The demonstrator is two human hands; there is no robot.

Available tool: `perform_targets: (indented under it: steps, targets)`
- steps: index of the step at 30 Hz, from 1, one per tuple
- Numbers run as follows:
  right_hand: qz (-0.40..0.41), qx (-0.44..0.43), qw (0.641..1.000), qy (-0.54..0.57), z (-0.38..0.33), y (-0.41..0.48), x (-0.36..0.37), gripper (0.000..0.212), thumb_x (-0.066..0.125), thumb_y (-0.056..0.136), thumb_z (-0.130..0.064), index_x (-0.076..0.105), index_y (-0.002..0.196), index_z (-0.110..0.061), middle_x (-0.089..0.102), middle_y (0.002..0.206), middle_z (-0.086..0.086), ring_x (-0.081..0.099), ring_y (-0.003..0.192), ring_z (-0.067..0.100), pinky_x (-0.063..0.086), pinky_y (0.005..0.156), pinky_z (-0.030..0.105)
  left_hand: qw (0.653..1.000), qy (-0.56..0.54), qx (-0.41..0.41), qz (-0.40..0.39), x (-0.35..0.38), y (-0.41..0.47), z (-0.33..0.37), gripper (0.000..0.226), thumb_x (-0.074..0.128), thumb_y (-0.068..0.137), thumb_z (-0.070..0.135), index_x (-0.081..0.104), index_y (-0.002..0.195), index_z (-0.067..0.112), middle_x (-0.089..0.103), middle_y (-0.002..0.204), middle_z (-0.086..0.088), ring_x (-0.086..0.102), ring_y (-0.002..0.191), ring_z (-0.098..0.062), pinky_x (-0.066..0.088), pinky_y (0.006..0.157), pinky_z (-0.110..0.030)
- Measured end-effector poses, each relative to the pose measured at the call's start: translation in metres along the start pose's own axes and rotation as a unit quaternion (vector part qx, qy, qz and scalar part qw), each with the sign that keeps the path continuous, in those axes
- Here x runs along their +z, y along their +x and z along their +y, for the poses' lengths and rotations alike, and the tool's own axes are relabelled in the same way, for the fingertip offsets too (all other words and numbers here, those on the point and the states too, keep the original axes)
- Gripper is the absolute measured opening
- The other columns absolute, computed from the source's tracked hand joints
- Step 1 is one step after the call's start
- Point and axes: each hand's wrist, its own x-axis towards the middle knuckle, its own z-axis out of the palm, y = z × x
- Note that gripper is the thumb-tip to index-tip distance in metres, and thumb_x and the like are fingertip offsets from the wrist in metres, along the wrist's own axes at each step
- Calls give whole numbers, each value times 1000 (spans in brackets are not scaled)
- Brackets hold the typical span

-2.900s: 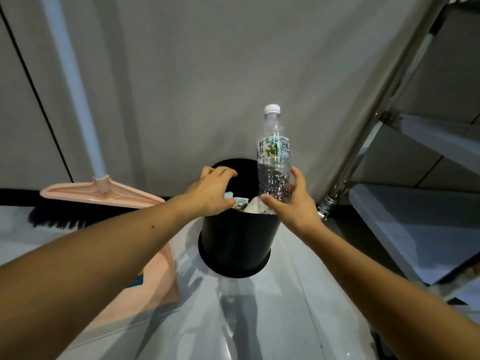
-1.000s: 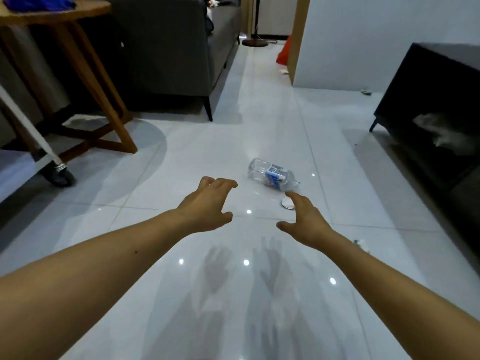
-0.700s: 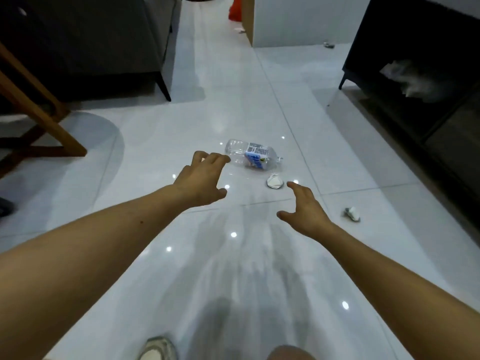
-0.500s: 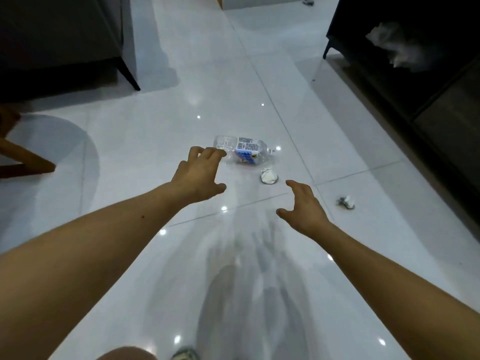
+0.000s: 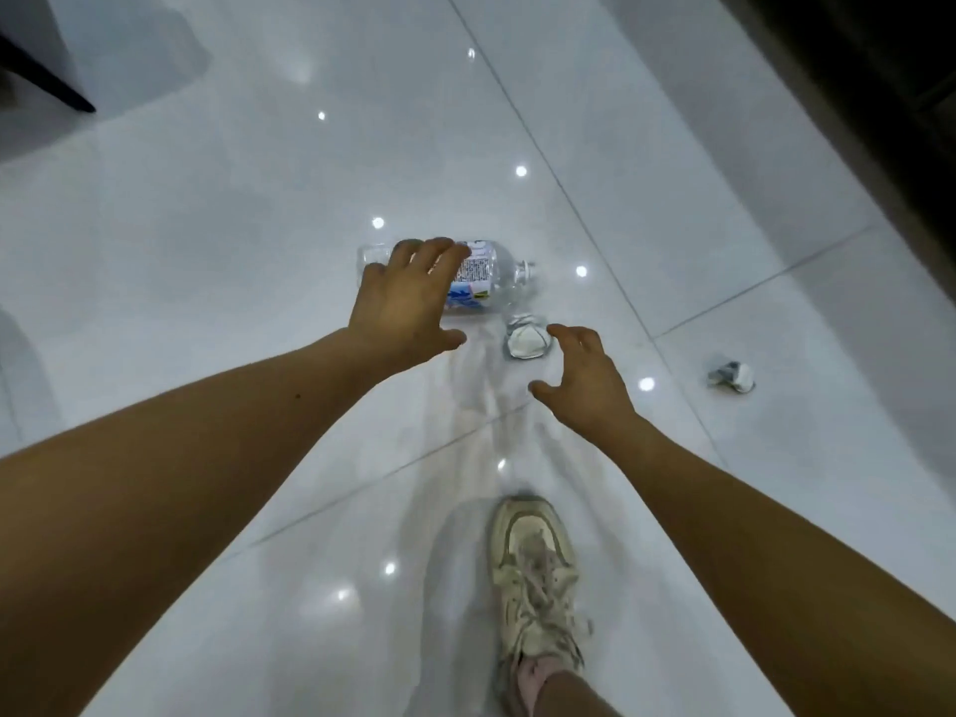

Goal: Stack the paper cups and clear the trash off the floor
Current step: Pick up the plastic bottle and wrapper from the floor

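A clear plastic bottle (image 5: 483,279) with a blue and white label lies on its side on the glossy white tile floor, uncapped neck pointing right. My left hand (image 5: 403,302) hovers over the bottle's left half with fingers spread, holding nothing. A small crumpled white scrap (image 5: 525,340) lies just below the bottle's neck. My right hand (image 5: 582,377) is open beside that scrap, fingertips close to it. A second crumpled white wad (image 5: 733,376) lies further right on the floor.
My foot in a worn white sneaker (image 5: 535,582) stands on the tiles below the hands. A dark cabinet (image 5: 879,95) runs along the right side. A dark furniture leg (image 5: 46,82) shows at the top left.
I have walked up to the bottle. Both hands have dropped toward the floor: the left now covers part of the bottle, the right sits beside the small scrap. My sneaker has come into view.
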Motion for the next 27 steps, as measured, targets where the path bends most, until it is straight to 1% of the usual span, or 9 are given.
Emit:
perform_targets:
  steps: [2,5,8,10,13,18,21,24,27]
  targets:
    - [2,3,1000,-3,12,41,21,64,63,84,-23,32,140,-23,24,148,7,44,120,37,42,95,37,1000,-4,4,-5,29,44,-13,93,73,71,41,20,144,20,21,153,-2,18,140,-25,30,104,-48]
    - [-18,-1,999,-28,24,84,48,61,61,86,-24,33,140,-33,6,156,6,26,132,35,33,105,38,998,-4,-35,-61,66,94,-29,109,78,65,43,8,146,25,9,156,1,4,144,-27,19,107,-62]
    - [-54,-19,996,-63,33,100,70,53,58,86,-20,40,135,-33,2,156,2,14,134,31,30,107,43,995,-30,-86,-47,92,114,-34,104,81,63,28,15,143,27,17,151,-1,4,142,-31,8,103,-70]
    - [-38,-27,998,-47,36,98,73,41,53,87,-10,51,125,-23,18,151,5,24,127,30,34,105,38,996,-24,-83,-34,93,114,-31,97,80,63,19,22,140,25,27,145,-4,14,137,-33,11,101,-70]
    - [-14,-15,1000,14,37,88,59,32,56,85,-7,56,117,-13,35,137,8,36,117,29,37,97,29,998,-18,-49,-47,85,108,-32,94,81,61,24,27,137,24,35,140,-6,25,130,-35,18,99,-67]
    - [49,15,997,65,39,54,20,36,66,78,-10,59,113,-10,42,132,11,45,115,31,39,97,32,998,-35,-56,-13,53,57,-29,95,81,59,34,28,138,24,38,138,-6,32,126,-35,21,102,-57]
    - [99,44,988,113,18,17,-7,39,69,75,-10,60,112,-10,45,131,13,48,115,30,36,97,26,999,-22,-31,6,11,17,-23,95,81,59,31,29,138,24,38,137,-4,32,126,-33,21,103,-54]
    - [93,32,988,122,-16,-37,-46,39,68,76,-11,58,114,-12,44,133,10,46,117,27,33,90,20,998,-27,-36,34,-40,-33,-10,93,81,60,29,30,138,23,39,137,-4,32,126,-32,21,102,-52]
    - [76,6,990,119,-48,-94,-86,39,67,76,-11,57,113,-15,41,135,7,44,120,28,35,93,24,994,-54,-72,63,-88,-88,9,93,81,59,29,30,137,23,40,137,-3,33,126,-32,23,101,-50]
